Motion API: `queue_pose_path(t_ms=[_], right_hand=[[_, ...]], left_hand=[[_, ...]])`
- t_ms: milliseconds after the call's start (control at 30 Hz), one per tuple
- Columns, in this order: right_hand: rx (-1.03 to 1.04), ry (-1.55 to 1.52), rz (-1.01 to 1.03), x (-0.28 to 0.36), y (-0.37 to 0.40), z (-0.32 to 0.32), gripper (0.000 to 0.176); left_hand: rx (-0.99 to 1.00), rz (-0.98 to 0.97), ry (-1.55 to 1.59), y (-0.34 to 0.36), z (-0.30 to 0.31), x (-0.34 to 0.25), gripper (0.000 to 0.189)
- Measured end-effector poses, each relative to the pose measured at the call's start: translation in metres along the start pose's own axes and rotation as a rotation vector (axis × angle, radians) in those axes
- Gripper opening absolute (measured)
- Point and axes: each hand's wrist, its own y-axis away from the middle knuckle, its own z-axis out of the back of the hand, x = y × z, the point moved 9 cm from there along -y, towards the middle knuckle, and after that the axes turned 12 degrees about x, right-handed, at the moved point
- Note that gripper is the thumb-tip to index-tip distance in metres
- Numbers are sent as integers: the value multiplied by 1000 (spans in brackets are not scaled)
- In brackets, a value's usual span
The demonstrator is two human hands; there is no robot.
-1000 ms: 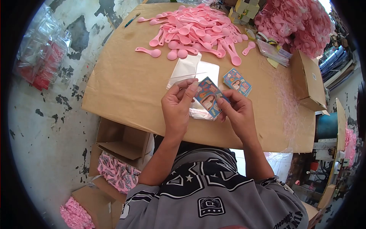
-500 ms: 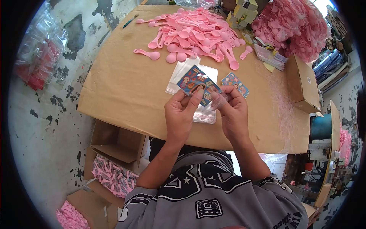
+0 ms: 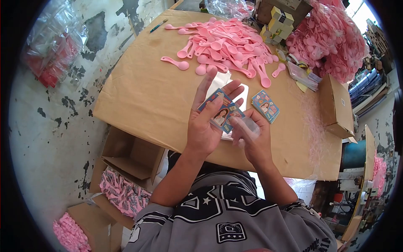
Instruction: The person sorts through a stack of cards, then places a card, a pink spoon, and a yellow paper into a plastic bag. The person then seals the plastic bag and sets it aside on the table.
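Left hand point(image 3: 204, 128): thumb pinned picture card point(image 3: 221, 114) against spread fingers
Right hand point(image 3: 253, 140): curled around clear bag point(image 3: 248, 124), blurred
Card writing: too small to read
Card stack point(image 3: 265, 106): just beyond right fingers

I have one head-worn fisheye view, looking steeply down and forward over my chest, close above my hands point(image 3: 228, 126) and the cardboard-covered bench point(image 3: 142, 96); dark corners ring it.
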Motion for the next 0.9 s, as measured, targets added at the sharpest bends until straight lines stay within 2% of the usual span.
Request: queue_pose_path(t_ms=[233, 267, 333, 433, 467, 500, 567, 667, 700, 800, 900], right_hand=[[-54, 38, 95, 3, -1, 4, 25], [-56, 43, 74, 3, -2, 5, 25], [-74, 59, 39, 3, -4, 7, 27], [-149, 287, 306, 17, -2, 15, 35], [-120, 541, 336, 29, 3, 12, 45], [-125, 673, 442, 51, 10, 2, 42], [43, 946, 629, 64, 16, -12, 32], [108, 1035, 540, 76, 3, 4, 21], [1, 1006, 467, 88, -8, 21, 21], [-90, 1123, 307, 99, -67, 79, 22], [-79, 1314, 301, 87, -132, 115, 29]], left_hand=[[79, 11, 101, 0, 0, 22, 50], [10, 26, 57, 0, 0, 26, 47], [-6, 30, 76, 0, 0, 29, 44], [-105, 77, 16, 2, 9, 28, 38], [-132, 61, 6, 2, 12, 26, 37], [-163, 43, -6, 3, 16, 23, 37], [-317, 28, 57, 8, 44, 16, 31], [-461, -76, 114, 18, 89, -10, 28], [-481, -128, 75, 20, 98, -24, 27], [-459, -150, 34, 22, 90, -44, 29], [-420, -96, 6, 25, 77, -37, 34]])
